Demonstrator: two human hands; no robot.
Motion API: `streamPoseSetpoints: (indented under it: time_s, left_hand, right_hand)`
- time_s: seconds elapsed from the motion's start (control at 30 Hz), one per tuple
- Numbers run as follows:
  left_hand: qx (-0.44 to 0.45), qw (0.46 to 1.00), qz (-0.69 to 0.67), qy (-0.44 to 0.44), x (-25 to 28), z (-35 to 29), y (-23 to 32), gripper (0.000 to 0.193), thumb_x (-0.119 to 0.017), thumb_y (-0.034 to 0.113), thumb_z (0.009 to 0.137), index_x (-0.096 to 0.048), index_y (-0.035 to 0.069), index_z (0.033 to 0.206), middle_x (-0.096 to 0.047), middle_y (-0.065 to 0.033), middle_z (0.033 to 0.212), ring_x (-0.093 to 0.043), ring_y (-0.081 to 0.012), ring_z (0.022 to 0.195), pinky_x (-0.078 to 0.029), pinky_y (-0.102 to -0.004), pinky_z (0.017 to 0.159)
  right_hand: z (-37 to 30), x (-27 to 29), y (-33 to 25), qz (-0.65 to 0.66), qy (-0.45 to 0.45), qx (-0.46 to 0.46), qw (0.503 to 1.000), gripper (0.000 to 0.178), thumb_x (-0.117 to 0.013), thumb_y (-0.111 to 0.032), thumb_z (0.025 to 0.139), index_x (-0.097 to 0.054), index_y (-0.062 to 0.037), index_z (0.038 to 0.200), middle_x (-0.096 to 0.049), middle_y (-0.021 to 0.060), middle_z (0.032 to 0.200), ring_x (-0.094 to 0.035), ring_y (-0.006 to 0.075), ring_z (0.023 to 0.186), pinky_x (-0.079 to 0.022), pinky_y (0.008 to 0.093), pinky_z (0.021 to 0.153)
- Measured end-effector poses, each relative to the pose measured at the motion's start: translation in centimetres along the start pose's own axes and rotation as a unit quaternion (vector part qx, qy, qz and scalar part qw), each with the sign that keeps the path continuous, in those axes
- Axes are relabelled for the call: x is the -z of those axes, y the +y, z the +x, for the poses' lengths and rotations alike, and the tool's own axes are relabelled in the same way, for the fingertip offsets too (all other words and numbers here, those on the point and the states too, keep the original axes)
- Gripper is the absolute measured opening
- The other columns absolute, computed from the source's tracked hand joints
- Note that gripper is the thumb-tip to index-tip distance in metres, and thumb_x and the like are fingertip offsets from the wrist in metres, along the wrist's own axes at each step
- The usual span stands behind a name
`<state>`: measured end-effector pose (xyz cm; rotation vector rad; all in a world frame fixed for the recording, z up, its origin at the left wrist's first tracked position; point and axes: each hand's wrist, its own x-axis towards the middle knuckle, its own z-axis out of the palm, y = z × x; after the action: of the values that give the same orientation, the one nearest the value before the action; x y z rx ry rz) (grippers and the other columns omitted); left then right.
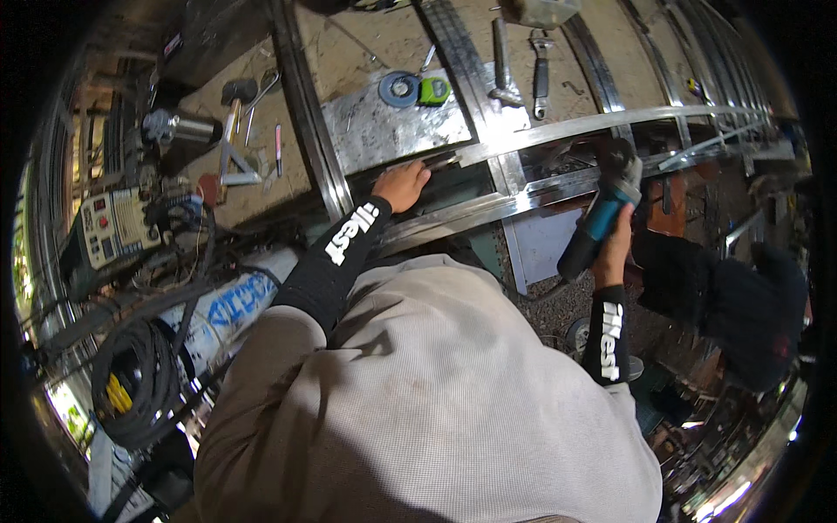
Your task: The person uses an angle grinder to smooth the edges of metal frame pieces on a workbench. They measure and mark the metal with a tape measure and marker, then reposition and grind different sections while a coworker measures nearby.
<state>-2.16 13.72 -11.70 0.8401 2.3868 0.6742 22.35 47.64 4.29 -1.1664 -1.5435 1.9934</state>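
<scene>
My right hand [615, 246] is closed around the body of a teal and black angle grinder [602, 216]. The grinder's dark head points up beside a long, shiny metal bar [575, 131]; whether its disc touches metal is too dark to tell. My left hand [403, 185] lies near the bar's left end with its fingers curled together. A thin, pointed piece [446, 160] sticks out from those fingers toward the bar end; what it is does not show. Beneath the bar runs a frame of square metal tubes [471, 211], its crosspieces reaching away from me over the bench.
On the bench lie a blue grinding disc [398, 88], green tape measure [433, 91], adjustable wrench [540, 74], hammer [500, 61], red marker [279, 150] and triangular square [234, 157]. At left are a welding machine [113, 225], gas cylinder [235, 307] and coiled cable [139, 375]. Dark cloth [741, 301] is at right.
</scene>
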Motion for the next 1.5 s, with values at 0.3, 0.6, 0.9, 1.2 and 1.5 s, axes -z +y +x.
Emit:
streamPoseSetpoints:
  time_s: [0.3,0.6,0.9,1.2,1.5]
  left_hand:
    - [-0.018,0.997,-0.069,0.000,0.6,0.2,-0.2,0.044,-0.044,0.041,0.108,-0.054,0.010,0.138,-0.068,-0.0218,0.126,-0.063,-0.0429,0.117,-0.048,-0.0535,0.100]
    - [-0.047,0.999,0.000,-0.001,-1.1,0.8,-1.6,0.035,-0.057,0.035,0.103,-0.056,0.009,0.125,-0.072,-0.0217,0.109,-0.068,-0.0436,0.102,-0.053,-0.0544,0.086]
    - [-0.041,0.999,-0.018,-0.002,-1.4,0.8,-1.5,0.033,-0.057,0.034,0.103,-0.056,0.009,0.126,-0.071,-0.0212,0.107,-0.068,-0.0428,0.100,-0.054,-0.0543,0.085]
    - [-0.040,0.999,-0.020,-0.005,-1.4,1.0,-1.5,0.033,-0.056,0.033,0.104,-0.056,0.010,0.126,-0.072,-0.0205,0.109,-0.068,-0.0421,0.102,-0.054,-0.0535,0.086]
    - [-0.039,0.999,-0.015,0.001,-1.5,0.9,-1.3,0.032,-0.056,0.033,0.104,-0.056,0.011,0.127,-0.071,-0.0198,0.111,-0.068,-0.0409,0.104,-0.054,-0.0525,0.087]
  right_hand:
    - [3.5,-6.4,2.9,-0.209,-0.202,-0.144,0.946,0.066,-0.050,-0.069,0.100,-0.066,-0.0056,0.109,-0.067,0.0056,0.080,-0.067,0.0187,0.065,-0.055,0.0323,0.061]
    - [2.7,-10.2,4.8,-0.289,-0.214,-0.198,0.912,0.066,-0.052,-0.064,0.101,-0.063,-0.0013,0.118,-0.066,0.0080,0.089,-0.066,0.0176,0.067,-0.058,0.0328,0.064]
    - [3.3,-8.8,6.9,-0.327,-0.206,-0.159,0.908,0.070,-0.052,-0.064,0.102,-0.060,0.0014,0.125,-0.066,0.0087,0.086,-0.067,0.0187,0.066,-0.056,0.0310,0.063]
    - [3.6,-9.0,6.8,-0.330,-0.205,-0.173,0.905,0.078,-0.055,-0.067,0.098,-0.057,0.0042,0.131,-0.065,0.0098,0.094,-0.067,0.0180,0.073,-0.059,0.0327,0.065]
    - [2.6,-10.2,5.1,-0.328,-0.185,-0.224,0.899,0.083,-0.055,-0.061,0.102,-0.052,0.0124,0.140,-0.065,0.0146,0.121,-0.063,0.0174,0.102,-0.053,0.0296,0.087]
